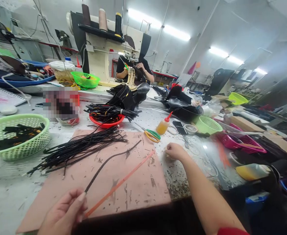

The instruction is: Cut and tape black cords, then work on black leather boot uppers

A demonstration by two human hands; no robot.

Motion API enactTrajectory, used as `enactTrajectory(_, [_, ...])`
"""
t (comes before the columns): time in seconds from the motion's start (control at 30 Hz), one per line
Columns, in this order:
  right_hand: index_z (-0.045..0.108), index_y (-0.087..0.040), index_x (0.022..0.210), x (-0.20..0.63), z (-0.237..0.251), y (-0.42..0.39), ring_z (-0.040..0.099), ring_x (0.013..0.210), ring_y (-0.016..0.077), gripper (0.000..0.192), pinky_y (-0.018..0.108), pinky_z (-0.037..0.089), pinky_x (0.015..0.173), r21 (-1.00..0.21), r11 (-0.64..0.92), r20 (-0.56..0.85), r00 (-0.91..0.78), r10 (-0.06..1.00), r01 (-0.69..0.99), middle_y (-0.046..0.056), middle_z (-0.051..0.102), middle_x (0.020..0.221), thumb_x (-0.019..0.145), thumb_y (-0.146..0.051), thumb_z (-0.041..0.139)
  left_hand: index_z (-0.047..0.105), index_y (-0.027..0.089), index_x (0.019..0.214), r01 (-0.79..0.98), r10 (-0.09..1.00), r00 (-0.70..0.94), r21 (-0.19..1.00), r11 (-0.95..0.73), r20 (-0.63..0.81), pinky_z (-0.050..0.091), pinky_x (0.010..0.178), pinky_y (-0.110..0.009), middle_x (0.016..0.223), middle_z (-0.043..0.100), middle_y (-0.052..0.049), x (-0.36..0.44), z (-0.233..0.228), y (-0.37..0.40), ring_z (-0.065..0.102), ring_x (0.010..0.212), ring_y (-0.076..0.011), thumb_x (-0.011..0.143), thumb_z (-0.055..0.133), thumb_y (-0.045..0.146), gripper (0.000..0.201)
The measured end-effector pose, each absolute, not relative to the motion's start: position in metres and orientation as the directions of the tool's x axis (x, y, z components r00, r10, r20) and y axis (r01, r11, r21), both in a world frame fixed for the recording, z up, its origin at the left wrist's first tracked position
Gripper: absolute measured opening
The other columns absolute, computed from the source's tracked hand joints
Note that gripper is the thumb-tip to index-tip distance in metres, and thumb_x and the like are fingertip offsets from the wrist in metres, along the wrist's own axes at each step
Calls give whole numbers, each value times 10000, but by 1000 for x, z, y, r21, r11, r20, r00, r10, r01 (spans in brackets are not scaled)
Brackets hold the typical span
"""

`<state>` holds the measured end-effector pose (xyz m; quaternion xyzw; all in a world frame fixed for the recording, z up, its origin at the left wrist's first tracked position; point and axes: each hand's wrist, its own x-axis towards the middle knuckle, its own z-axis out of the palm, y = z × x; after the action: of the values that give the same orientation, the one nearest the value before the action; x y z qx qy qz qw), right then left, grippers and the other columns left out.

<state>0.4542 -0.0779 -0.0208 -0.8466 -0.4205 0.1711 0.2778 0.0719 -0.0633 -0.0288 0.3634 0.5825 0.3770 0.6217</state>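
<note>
Pink mat on cluttered bench, workshop w/ strip lights.

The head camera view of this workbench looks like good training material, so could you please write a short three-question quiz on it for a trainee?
1. True or false: the left hand pinches one end of a thin black strap lying across the pink mat.
2. The scissors beyond the mat have handles of which colours? A) yellow and green B) red and blue C) all black
3. What does the red bowl hold?

Key
1. True.
2. A.
3. A bundle of black straps that stick out over its rim.
</note>
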Motion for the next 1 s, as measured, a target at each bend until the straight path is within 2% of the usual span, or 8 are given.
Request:
enactTrajectory(0.1, [295,-233,589,413,-26,-93,421,478,127,223,273,397,486,-810,-255,105,559,823,528,-43,349,518,698,-387,414,535,190,702,-78,905,105,904,421,-412,369,389,-173,495,558,61,88,-14,-69,431,421,-86,478,744,434,392])
enactTrajectory(0.2, [241,-238,635,350,-29,-102,417,514,135,165,289,426,524,-898,-5,250,519,817,441,-42,322,572,690,-382,302,544,191,735,-115,921,107,915,386,-375,429,482,-214,648,656,6,101,-6,-76,546,546,-135,567,702,432,334])
enactTrajectory(0.33, [413,-235,723,268,-26,-107,462,539,140,50,274,398,501,-864,345,474,359,804,368,-19,459,620,700,-269,441,571,189,702,-128,912,230,918,375,-341,455,811,-325,968,680,-92,111,-6,-86,593,961,-256,593,694,432,294])
enactTrajectory(0.4, [435,-233,714,243,-22,-107,458,519,136,56,269,377,488,-805,446,554,226,801,391,-21,469,601,709,-186,464,576,187,626,-131,921,261,934,332,-290,412,880,-320,971,669,-87,113,-7,-89,555,1024,-262,611,687,426,265])
enactTrajectory(0.57, [400,-237,760,225,-14,-102,501,620,156,163,268,401,510,-676,494,640,103,762,546,-5,450,680,680,-105,455,588,185,654,-222,904,286,896,385,-318,436,603,-241,598,572,24,111,-7,-93,530,633,-161,612,706,436,281])
enactTrajectory(0.73, [423,-235,832,240,-19,-93,536,719,172,191,298,460,591,-603,541,649,-33,760,586,36,523,812,721,-80,442,619,170,655,-311,918,232,869,384,-322,458,661,-215,636,598,17,99,-11,-85,534,679,-141,545,775,401,300])
enactTrajectory(0.87, [497,-217,857,261,-16,-91,533,669,162,111,309,471,613,-758,351,493,130,860,550,25,532,798,755,-174,508,640,179,682,-479,916,71,792,378,-394,482,687,-190,680,639,25,91,-5,-74,576,700,-126,406,845,321,372])
enactTrajectory(1.0, [607,-223,861,261,-4,-99,552,817,178,155,316,470,723,-835,388,462,114,880,390,36,543,838,783,-166,485,631,163,664,-545,885,77,724,423,-459,478,758,-202,749,676,-13,98,2,-72,599,789,-139,380,853,267,375])
